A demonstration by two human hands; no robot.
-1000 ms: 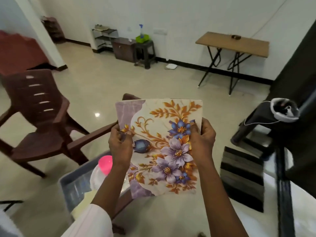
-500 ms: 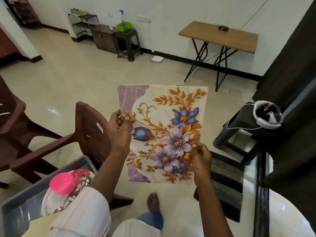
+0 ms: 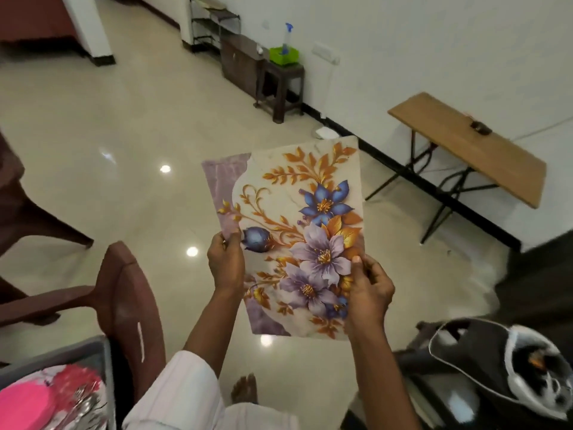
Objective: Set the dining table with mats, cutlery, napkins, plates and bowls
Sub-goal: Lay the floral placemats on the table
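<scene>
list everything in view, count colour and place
floral mat: 1, cream with purple and blue flowers, held mid-frame
chairs: 2, brown, left side
tub: 1, grey, bottom left
lid: 1, pink, in the tub
folding table: 1, wooden top, right wall
stool: 1, dark brown, far wall
basket: 1, green, on the stool
spray bottle: 1, blue-topped, in the basket
left hand: 1, pinches the mat's left edge
right hand: 1, grips the mat's lower right edge
bare foot: 1, floor, bottom centre
</scene>
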